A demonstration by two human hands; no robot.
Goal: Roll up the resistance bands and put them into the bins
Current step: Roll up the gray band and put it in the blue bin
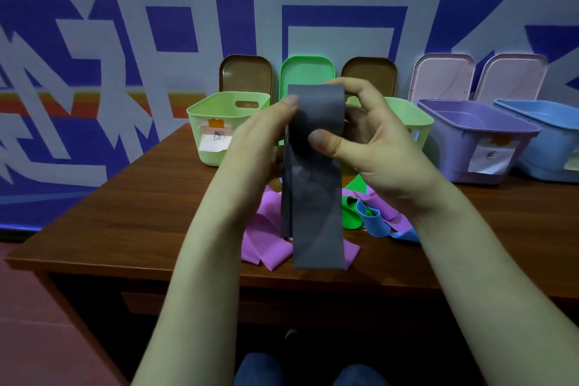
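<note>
- The brown tabletop (pixel 141 213) fills the middle of the view.
- A green bin (pixel 219 122), a purple bin (pixel 470 141) and a blue bin (pixel 548 141) line its far edge, from 10 to 2 o'clock of the hands.
- The gray band (pixel 313 197) hangs upright above the tabletop, its top looped over.
- The left hand (pixel 260 141) pinches that loop at 9 o'clock.
- The right hand (pixel 382 141) grips it at 3 o'clock, thumb on the front.
- Loose bands (pixel 266 238) lie heaped at 6 o'clock.
</note>
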